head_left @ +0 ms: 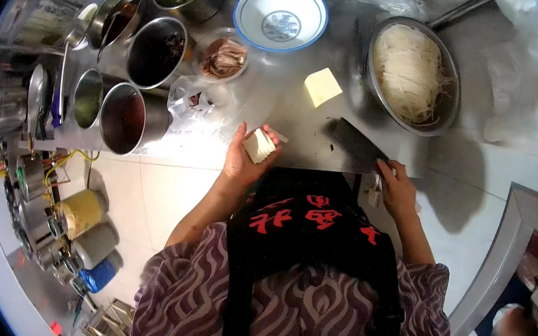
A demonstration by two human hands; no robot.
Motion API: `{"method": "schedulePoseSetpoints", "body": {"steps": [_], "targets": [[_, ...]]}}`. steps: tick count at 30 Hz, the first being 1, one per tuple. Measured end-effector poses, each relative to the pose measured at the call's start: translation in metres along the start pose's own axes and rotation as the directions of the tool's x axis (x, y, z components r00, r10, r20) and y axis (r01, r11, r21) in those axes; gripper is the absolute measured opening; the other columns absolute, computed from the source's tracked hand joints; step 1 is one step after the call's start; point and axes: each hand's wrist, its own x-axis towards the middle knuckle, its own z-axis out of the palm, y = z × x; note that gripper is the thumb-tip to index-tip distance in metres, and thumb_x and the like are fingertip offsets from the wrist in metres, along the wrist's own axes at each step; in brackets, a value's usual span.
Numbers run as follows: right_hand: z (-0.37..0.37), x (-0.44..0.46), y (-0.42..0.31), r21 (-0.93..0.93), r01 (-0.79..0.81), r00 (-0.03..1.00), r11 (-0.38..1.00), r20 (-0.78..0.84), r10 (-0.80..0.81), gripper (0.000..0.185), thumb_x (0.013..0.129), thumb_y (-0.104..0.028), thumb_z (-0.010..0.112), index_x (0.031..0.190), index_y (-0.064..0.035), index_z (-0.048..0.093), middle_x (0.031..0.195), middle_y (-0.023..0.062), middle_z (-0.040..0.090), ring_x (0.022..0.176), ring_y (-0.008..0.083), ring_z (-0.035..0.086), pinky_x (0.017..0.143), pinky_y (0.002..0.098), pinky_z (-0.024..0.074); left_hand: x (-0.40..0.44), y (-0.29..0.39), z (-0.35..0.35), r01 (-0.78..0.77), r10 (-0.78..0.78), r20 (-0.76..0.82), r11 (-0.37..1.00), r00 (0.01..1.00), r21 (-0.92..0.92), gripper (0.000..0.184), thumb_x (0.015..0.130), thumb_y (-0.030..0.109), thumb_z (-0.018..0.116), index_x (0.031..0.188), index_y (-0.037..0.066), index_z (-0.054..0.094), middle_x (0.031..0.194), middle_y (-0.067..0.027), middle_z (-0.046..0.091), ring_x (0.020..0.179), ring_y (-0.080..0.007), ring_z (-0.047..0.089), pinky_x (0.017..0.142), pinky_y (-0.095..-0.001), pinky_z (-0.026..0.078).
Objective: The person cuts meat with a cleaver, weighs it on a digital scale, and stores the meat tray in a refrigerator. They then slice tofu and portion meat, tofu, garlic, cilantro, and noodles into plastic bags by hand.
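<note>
My left hand cups a small stack of pale slices, seemingly tofu, just above the front edge of the steel counter. The fingers curl around its sides. In my right hand is the handle of a dark cleaver, its broad blade pointing left and away over the counter's edge. A pale yellow block of what looks like tofu sits on the counter beyond the blade. Small dark scraps lie beside the blade.
A white bowl with a blue rim stands at the back. To the right, a metal pan holds white noodles. Several steel pots crowd the left, near a tub of sliced meat and a plastic bag.
</note>
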Motion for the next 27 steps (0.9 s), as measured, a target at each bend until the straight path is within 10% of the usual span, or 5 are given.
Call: {"method": "schedulePoseSetpoints", "body": {"steps": [8,13,18,21,27], "targets": [[0.03,0.023,0.011,-0.424,-0.046,0.979,0.905,-0.2,-0.044,0.053,0.078,-0.021,0.063,0.128,-0.0209,0.045,0.129,0.0193,0.044,0.115,0.0385,0.045,0.094,0.0435,0.0384,-0.025,0.015,-0.03,-0.046,0.042,-0.115,0.998,0.992,-0.033,0.04,0.092,0.04,0.038,0.107,0.005,0.05,0.092,-0.01,0.059,0.088,-0.0231,0.057,0.085,-0.0369,0.046],[0.046,0.092,-0.109,0.184,0.177,0.972,0.967,0.122,-0.201,0.054,0.073,-0.018,0.067,0.122,-0.0092,0.047,0.118,0.0168,0.05,0.113,0.0319,0.047,0.093,0.0404,0.0408,-0.038,0.024,-0.04,-0.089,0.085,-0.172,0.996,0.982,-0.017,0.036,0.092,0.034,0.039,0.11,0.004,0.048,0.095,-0.0116,0.059,0.089,-0.0241,0.057,0.085,-0.0374,0.046],[0.105,0.143,-0.172,0.0,0.446,0.89,0.895,0.108,-0.444,0.035,0.08,-0.017,0.061,0.111,-0.0041,0.053,0.098,0.0151,0.055,0.094,0.0301,0.054,0.08,0.0395,0.0466,-0.047,0.035,-0.052,-0.107,0.103,-0.172,0.994,0.98,-0.014,0.036,0.093,0.033,0.037,0.112,0.004,0.047,0.099,-0.0137,0.059,0.093,-0.0256,0.057,0.088,-0.0386,0.045],[0.114,0.151,-0.187,0.422,0.436,0.899,0.795,-0.226,-0.374,0.031,0.08,-0.015,0.06,0.109,-0.0043,0.056,0.094,0.0152,0.055,0.087,0.0307,0.056,0.075,0.0383,0.0474,-0.044,0.043,-0.066,-0.113,0.115,-0.165,0.993,0.98,0.018,0.04,0.094,0.037,0.034,0.113,0.005,0.048,0.103,-0.0132,0.058,0.095,-0.0253,0.057,0.088,-0.0385,0.045],[0.035,0.139,-0.285,0.265,0.682,0.724,0.681,-0.373,-0.58,0.034,0.076,-0.008,0.057,0.11,-0.0067,0.057,0.102,0.0138,0.054,0.079,0.0312,0.058,0.068,0.0357,0.049,-0.069,0.07,-0.049,-0.11,0.107,-0.164,0.994,0.981,-0.01,0.036,0.091,0.041,0.047,0.109,0.011,0.052,0.092,-0.0071,0.06,0.086,-0.0199,0.058,0.08,-0.0356,0.047]]}}
